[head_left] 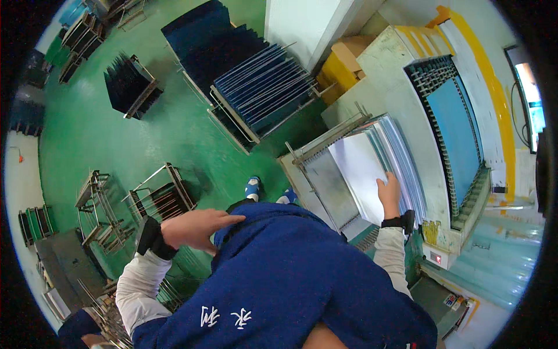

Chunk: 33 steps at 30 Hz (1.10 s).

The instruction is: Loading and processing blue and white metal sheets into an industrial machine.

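My right hand (389,196) is at the edge of a shiny pale panel (358,168), its thumb and fingers closed about that edge. This panel leans in a rack (305,168) at my right, in front of a tight row of upright thin panels (401,163). My left hand (195,228) hangs in front of my dark blue apron (290,250), fingers stretched out and holding nothing. Dark bands circle both wrists.
A pale machine (372,75) at the right holds a blue panel (456,139) in a toothed frame. Racks of dark blue panels (261,87) stand ahead on the green floor (168,134). Metal racks (165,195) stand at left; a cardboard box (351,52) sits beyond.
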### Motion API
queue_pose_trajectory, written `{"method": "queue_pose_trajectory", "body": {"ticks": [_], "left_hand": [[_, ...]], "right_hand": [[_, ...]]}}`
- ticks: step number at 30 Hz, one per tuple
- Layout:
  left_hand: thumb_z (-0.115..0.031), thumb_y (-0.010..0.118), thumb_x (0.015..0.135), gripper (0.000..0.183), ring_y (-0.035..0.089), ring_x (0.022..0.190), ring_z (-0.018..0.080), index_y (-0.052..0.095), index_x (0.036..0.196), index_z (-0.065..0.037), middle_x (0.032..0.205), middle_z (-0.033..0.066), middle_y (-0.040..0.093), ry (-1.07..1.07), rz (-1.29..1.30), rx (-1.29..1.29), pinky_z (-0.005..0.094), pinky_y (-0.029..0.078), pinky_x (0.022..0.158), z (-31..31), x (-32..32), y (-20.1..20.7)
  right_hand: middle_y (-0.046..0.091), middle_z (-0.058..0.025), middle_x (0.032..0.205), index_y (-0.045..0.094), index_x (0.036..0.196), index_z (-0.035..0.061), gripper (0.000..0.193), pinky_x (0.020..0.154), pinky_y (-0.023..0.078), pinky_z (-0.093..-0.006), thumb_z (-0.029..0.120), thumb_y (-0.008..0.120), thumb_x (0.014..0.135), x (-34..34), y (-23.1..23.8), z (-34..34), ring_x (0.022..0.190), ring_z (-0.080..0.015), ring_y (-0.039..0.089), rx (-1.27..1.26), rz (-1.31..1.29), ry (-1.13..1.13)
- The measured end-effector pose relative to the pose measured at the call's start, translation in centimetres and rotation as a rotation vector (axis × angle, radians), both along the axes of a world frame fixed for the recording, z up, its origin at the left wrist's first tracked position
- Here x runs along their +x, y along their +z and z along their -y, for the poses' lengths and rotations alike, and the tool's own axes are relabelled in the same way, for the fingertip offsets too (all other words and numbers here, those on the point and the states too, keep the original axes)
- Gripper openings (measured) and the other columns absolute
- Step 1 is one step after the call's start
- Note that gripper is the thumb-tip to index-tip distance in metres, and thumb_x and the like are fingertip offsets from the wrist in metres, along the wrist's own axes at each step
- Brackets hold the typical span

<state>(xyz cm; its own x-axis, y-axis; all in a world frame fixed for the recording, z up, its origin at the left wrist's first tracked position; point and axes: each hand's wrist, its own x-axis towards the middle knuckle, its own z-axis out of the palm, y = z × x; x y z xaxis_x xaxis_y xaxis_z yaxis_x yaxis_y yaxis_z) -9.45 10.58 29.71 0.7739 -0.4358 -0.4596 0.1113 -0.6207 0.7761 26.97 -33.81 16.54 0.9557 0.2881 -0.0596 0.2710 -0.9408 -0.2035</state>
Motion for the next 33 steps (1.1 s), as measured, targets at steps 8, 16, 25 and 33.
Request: {"method": "queue_pose_trajectory", "body": {"ticks": [8, 16, 25, 33], "left_hand": [[-0.023, 0.089, 0.055, 0.120, 0.054, 0.115, 0.0389, 0.019, 0.152, -0.015, 0.130, 0.0190, 0.049, 0.037, 0.056, 0.010, 0.0432, 0.048, 0.094, 0.5, -1.0, -0.7], [-0.027, 0.093, 0.046, 0.131, 0.055, 0.110, 0.0411, 0.016, 0.152, -0.012, 0.124, 0.0211, 0.053, -0.161, 0.029, 0.013, 0.0449, 0.047, 0.090, 0.2, 1.5, -1.9], [-0.040, 0.086, 0.063, 0.094, 0.058, 0.109, 0.0386, 0.043, 0.138, -0.004, 0.118, 0.0210, 0.061, -0.353, 0.088, -0.182, 0.0434, 0.046, 0.092, 0.2, 12.9, -4.1], [-0.020, 0.067, 0.090, 0.034, 0.063, 0.085, 0.0121, 0.064, 0.114, 0.003, 0.095, 0.0051, 0.069, 0.541, 0.143, -0.392, 0.0269, 0.052, 0.077, -3.7, 32.5, -5.6]], "right_hand": [[0.067, -0.0223, 0.105, 0.067, 0.106, 0.0026, 0.037, 0.087, 0.050, -0.0475, 0.029, 0.069, 0.079, 0.1, -2.5, 4.8, 0.100, -0.0409, 0.063, -0.289, -0.104, -0.213], [0.066, -0.0249, 0.098, 0.066, 0.092, 0.0007, 0.030, 0.080, 0.049, -0.0511, 0.028, 0.068, 0.079, -1.5, -1.5, 4.3, 0.095, -0.0424, 0.063, -0.202, -0.003, -0.222], [0.066, -0.0228, 0.090, 0.065, 0.088, 0.0034, 0.026, 0.078, 0.049, -0.0514, 0.029, 0.067, 0.080, -2.2, -1.0, 4.0, 0.090, -0.0420, 0.063, -0.185, -0.048, -0.244], [0.065, -0.0229, 0.083, 0.062, 0.078, 0.0028, 0.025, 0.070, 0.048, -0.0525, 0.027, 0.069, 0.078, -1.5, -1.2, 4.1, 0.081, -0.0436, 0.062, -0.110, -0.035, -0.244]]}}
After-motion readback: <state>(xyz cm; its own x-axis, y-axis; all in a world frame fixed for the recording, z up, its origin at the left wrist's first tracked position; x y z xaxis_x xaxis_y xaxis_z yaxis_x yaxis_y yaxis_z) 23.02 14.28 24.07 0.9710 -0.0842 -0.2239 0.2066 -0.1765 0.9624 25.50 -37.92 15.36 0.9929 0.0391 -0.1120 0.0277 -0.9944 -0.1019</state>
